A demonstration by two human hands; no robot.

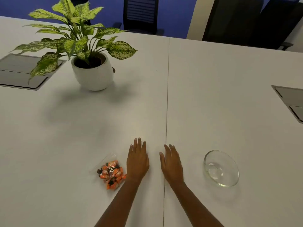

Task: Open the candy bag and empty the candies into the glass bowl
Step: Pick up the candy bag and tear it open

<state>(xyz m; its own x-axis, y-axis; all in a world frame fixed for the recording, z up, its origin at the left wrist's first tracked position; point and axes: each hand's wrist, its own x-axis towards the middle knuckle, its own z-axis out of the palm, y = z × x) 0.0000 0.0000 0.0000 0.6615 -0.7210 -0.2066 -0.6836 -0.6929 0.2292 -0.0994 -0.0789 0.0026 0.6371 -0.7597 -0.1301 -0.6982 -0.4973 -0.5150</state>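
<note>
Grip: none taken. My left hand [137, 161] and my right hand [172, 163] both lie flat on the bench [213, 95], palms down, fingers apart and straight, nothing between them or under them. They rest side by side at the near middle, one on each side of the seam in the bench top. I judge this a starting rest, before any reach.

Item, candy bag [110, 172]: clear plastic, lying flat just left of my left hand, its right edge close against my wrist, whether touching I cannot tell. Orange and dark wrapped candies fill its nearer part; its slack, clear far end points away and to the left. I cannot tell how it is sealed. It appears shut, so the opening step is not yet done.

Item, glass bowl [221, 167]: empty, upright, to the right of my right hand and apart from it. Bag on one side and bowl on the other likely leaves each within easy reach of a hand.

Item, potted plant [92, 71]: white pot, far left, well clear of the work.

Item, chairs [141, 13]: dark, beyond the far edge.
</note>
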